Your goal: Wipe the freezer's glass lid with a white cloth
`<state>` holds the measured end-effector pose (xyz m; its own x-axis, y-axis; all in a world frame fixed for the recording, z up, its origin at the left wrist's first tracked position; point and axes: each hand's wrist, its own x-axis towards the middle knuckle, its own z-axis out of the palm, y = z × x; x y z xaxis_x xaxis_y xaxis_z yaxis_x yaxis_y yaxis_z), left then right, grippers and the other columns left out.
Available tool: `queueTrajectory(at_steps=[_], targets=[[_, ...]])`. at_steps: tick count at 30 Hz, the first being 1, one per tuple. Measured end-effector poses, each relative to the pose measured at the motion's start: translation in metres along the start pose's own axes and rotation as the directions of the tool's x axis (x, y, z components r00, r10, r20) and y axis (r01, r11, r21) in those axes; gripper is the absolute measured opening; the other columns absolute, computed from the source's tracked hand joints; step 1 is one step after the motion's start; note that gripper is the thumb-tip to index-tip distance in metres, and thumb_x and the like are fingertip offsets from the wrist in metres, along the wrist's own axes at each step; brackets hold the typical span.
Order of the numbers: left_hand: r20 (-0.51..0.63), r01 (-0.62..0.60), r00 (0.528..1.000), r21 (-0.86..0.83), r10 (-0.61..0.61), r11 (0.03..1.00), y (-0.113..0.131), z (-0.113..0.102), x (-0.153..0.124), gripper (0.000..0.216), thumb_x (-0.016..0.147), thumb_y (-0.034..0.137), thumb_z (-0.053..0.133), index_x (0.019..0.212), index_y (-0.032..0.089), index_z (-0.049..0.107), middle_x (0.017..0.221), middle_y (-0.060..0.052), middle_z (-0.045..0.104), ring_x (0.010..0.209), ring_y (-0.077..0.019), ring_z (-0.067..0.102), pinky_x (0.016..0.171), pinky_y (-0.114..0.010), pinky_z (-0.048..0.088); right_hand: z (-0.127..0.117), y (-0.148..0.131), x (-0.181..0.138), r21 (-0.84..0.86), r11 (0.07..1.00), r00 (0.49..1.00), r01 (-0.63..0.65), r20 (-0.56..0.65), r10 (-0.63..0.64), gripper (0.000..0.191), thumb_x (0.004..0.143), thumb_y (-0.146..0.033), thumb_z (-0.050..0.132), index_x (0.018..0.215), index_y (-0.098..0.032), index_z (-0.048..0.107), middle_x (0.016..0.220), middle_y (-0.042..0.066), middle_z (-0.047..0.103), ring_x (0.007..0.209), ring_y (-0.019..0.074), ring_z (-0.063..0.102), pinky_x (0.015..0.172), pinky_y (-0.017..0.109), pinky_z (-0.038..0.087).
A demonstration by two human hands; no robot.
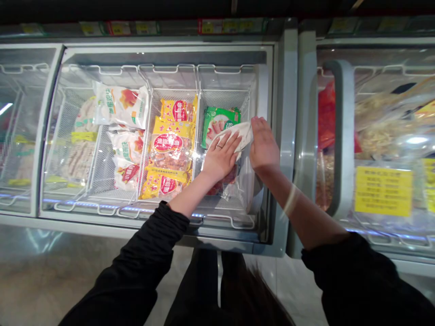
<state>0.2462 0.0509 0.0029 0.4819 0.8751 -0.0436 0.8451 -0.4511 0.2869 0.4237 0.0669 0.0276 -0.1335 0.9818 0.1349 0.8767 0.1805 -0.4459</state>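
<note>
- Black sleeves [367, 280] are framing our view.
- Our left hand [220, 158] is lying spread on a white cloth [244, 133] over the glass lid [170, 48].
- Our right hand [265, 145] is resting at the cloth's edge, by the grey handle [261, 90]; we cannot tell its grip.
- That cloth is partly hiding a green packet [212, 122] beneath; leftward, yellow packets [171, 145] and white bags [120, 108] are lying in wire baskets [106, 165].

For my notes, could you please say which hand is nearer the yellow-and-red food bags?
The left hand, on a white cloth right of the yellow-and-red food bags; the right hand is farther right, by the cloth's edge.
</note>
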Motion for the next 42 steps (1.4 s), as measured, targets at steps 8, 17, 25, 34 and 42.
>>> queueTrajectory(at_steps=[8,17,25,34,42], targets=[[-0.052,0.051,0.997,-0.004,-0.051,0.999,-0.029,-0.011,-0.007,0.061,0.114,0.036,0.031,0.174,0.027,0.035,0.181,0.0,0.034,0.169,-0.0217,0.029,0.141,-0.048,0.021,0.004,-0.015,-0.031,-0.026,1.0,1.0,0.016,0.026,-0.015,0.079,0.095,-0.004,0.036,0.173,-0.013,0.036,0.176,0.015,0.043,0.168,0.029,0.032,0.139,0.059,0.03],[0.0,0.048,0.999,0.025,-0.048,0.999,0.026,0.013,-0.051,0.061,0.115,0.033,0.031,0.175,0.023,0.034,0.183,-0.001,0.03,0.171,-0.0225,0.024,0.141,-0.047,0.02,0.011,-0.025,-0.099,0.054,0.999,0.994,0.0,-0.111,0.006,0.07,0.102,-0.008,0.026,0.169,-0.017,0.046,0.167,0.014,0.057,0.163,0.0267,0.042,0.134,0.058,0.04],[-0.002,0.027,1.0,0.019,-0.027,0.999,-0.007,0.001,-0.09,0.063,0.114,0.034,0.034,0.177,0.03,0.027,0.181,0.001,0.034,0.169,-0.0231,0.029,0.14,-0.049,0.024,0.014,-0.018,-0.096,0.036,0.999,0.996,0.034,-0.085,-0.031,0.07,0.102,-0.01,0.029,0.17,-0.02,0.044,0.17,0.01,0.054,0.165,0.0267,0.039,0.136,0.057,0.036],[-0.054,0.172,0.984,0.019,-0.17,0.985,0.03,0.017,-0.072,0.063,0.114,0.033,0.031,0.176,0.023,0.031,0.183,-0.002,0.03,0.171,-0.0252,0.024,0.141,-0.051,0.021,0.011,-0.023,-0.093,-0.002,0.999,0.997,0.05,-0.058,-0.05,0.072,0.099,-0.006,0.031,0.169,-0.018,0.046,0.171,0.011,0.053,0.165,0.0271,0.04,0.137,0.058,0.033],[0.005,0.018,1.0,0.061,-0.018,0.998,-0.001,0.014,-0.14,0.06,0.114,0.035,0.034,0.174,0.027,0.036,0.18,0.0,0.037,0.169,-0.0208,0.03,0.14,-0.047,0.024,0.009,-0.025,-0.094,0.019,0.997,0.996,0.078,-0.047,-0.078,0.071,0.102,-0.007,0.03,0.17,-0.018,0.043,0.171,0.012,0.052,0.165,0.0291,0.038,0.137,0.058,0.034]])
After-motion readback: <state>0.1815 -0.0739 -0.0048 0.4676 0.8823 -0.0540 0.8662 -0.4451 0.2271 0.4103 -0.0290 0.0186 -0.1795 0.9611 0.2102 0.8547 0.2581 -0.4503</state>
